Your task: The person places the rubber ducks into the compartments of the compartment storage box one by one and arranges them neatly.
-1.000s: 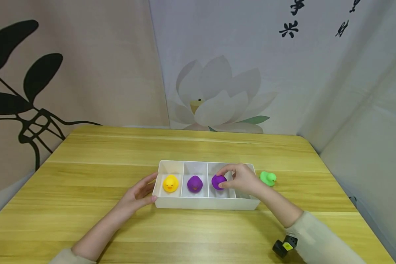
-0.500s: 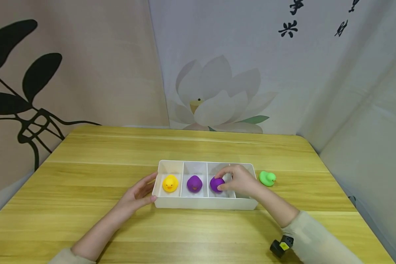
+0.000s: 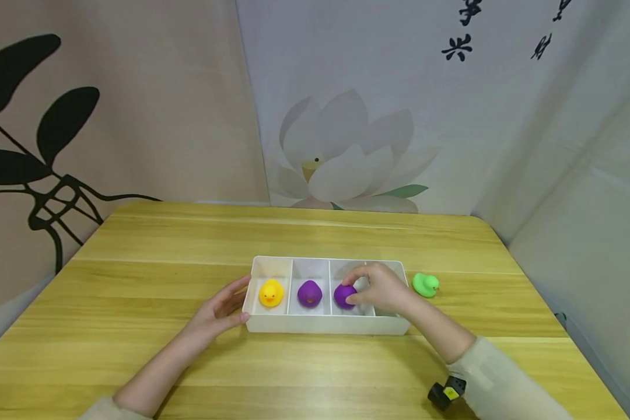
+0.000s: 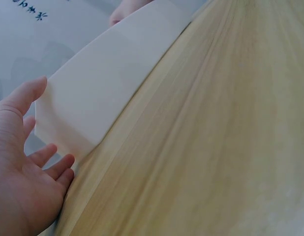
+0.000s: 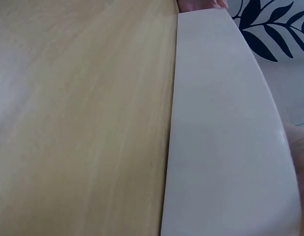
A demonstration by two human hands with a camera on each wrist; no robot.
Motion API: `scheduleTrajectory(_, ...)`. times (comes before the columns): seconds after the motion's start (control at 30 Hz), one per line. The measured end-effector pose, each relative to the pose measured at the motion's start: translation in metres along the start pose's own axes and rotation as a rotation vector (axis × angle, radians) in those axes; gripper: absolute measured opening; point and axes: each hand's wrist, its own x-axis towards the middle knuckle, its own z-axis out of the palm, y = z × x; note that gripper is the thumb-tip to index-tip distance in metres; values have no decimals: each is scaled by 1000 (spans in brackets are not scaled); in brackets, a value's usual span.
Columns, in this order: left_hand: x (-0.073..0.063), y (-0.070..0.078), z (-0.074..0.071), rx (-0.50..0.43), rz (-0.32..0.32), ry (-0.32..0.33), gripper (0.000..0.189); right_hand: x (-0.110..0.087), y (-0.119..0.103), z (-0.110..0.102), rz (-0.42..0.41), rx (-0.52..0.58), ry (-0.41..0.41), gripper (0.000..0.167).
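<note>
A white divided tray (image 3: 328,324) lies on the wooden table. My left hand (image 3: 221,309) holds its left end, thumb at the front corner and fingers along the end wall; the left wrist view shows this hand (image 4: 24,167) against the tray (image 4: 100,81). The first compartment holds a yellow rubber duck (image 3: 270,293), the second a purple rubber duck (image 3: 310,293). In the third, my right hand (image 3: 380,287) pinches another purple rubber duck (image 3: 342,296) between thumb and fingers. The right wrist view shows mainly the tray's front wall (image 5: 223,118), with the right hand largely hidden.
A green rubber duck (image 3: 426,284) stands on the table (image 3: 273,373) just right of the tray. The right hand and forearm partly cover the fourth compartment (image 3: 385,309). Printed curtains (image 3: 189,105) hang behind and to the right of the table.
The right hand, with the purple duck, has shifted slightly left and down in the third compartment, then held there. The left hand and the tray have stayed almost in place.
</note>
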Motion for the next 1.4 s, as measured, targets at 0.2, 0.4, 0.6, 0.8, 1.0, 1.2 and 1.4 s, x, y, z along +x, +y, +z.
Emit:
scheduleTrajectory(0.2,0,0,1,-11,5,-6,67,-8,0,-6,-23,33,58,22)
scheduleTrajectory(0.4,0,1,1,-10,20,-15,67,-21,-7,-20,-11,110,111,25)
scheduleTrajectory(0.6,0,1,1,-6,6,-11,68,-35,-5,-33,-30,150,175,24)
scheduleTrajectory(0.8,0,0,0,-10,13,-15,67,-49,4,-44,-34,201,238,26)
scheduleTrajectory(1.0,0,0,1,-12,0,-9,68,-62,21,-57,3,226,284,30)
scheduleTrajectory(1.2,0,1,1,-1,6,-7,67,-73,40,-68,37,240,320,30)
scheduleTrajectory(1.4,-1,2,1,-7,11,-8,67,-80,55,-76,59,239,335,33)
